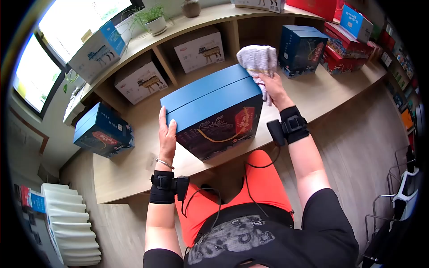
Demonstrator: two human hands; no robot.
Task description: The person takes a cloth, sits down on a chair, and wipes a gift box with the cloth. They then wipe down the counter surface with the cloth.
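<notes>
A large blue gift box (214,91) with a dark printed front, a yellow cord and a red tag stands before me, close to the table's front edge. My left hand (167,138) grips its left corner, with the fingers along the side and the thumb by the front edge. At the box's upper right corner, my right hand (275,91) clasps a pale, greyish-white cloth (258,61). The cloth lies bunched against that corner, and part of it hangs down the right side.
A similar blue box (103,130) is at the table's left end, another (302,50) at the back right beside stacked red boxes (344,51). White boxes with animal pictures (199,50) fill shelf compartments behind. A potted plant (155,25) tops the shelf. Metal-framed chairs (393,196) stand at right.
</notes>
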